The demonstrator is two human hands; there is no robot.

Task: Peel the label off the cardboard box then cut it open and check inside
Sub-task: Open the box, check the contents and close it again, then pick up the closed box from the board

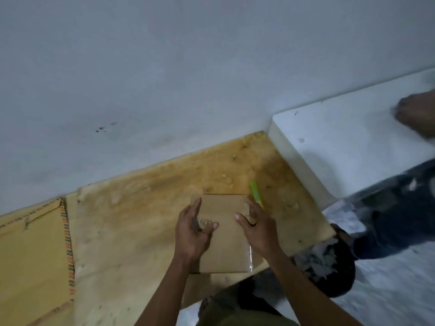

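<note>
A flat brown cardboard box (227, 245) lies on a stained yellow-brown board, with clear tape along its right edge and some dark writing on top. My left hand (194, 231) grips the box's left side, thumb resting over the writing. My right hand (257, 229) holds the right side near the far corner, fingers curled over the edge. A green and yellow cutter (256, 195) lies on the board just beyond the box's far right corner, partly hidden behind my right hand. No label is visible on the top face.
The stained board (146, 215) runs along a pale wall (188, 78). A white block (341, 147) sits to the right. Another person's foot (416, 116) and jeans-clad leg (400, 208) are at far right. A dark bin with torn paper (329, 262) stands near the board's corner. Patterned matting (33, 255) lies left.
</note>
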